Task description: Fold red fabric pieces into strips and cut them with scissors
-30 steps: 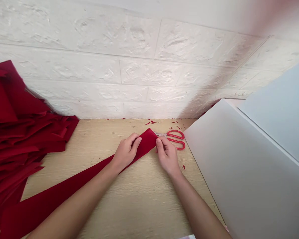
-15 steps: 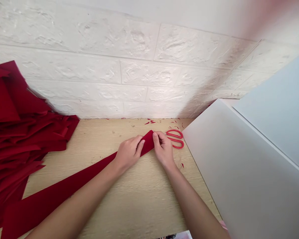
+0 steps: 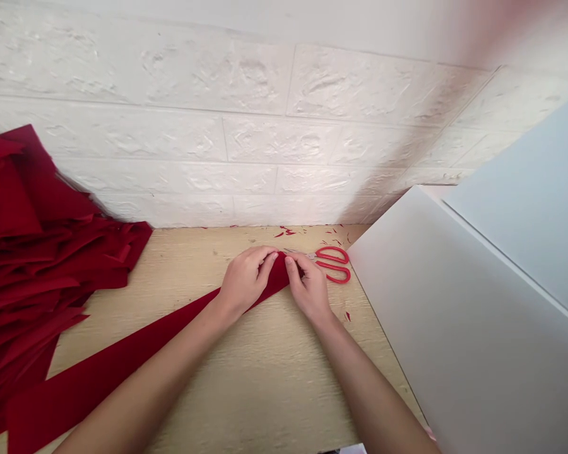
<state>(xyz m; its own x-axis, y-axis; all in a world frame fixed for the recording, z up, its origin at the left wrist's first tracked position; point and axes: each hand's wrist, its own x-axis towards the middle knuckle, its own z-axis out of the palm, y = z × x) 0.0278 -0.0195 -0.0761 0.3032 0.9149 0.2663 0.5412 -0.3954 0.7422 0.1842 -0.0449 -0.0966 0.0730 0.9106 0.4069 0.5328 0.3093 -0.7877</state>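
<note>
Strip [image 3: 89,379], prob. light & limp. L hand [image 3: 248,279] & R hand [image 3: 307,284] pinch its end, toward table's [image 3: 265,384] back edge; best held by end corners, I'd say.

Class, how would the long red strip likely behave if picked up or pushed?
The red strip would probably droop: pieces in the similar red pile look bent and folded. It seems light, being thin and pinched between thumb and finger by the left hand and right hand. Looking flat, it's unlikely to roll.
</note>
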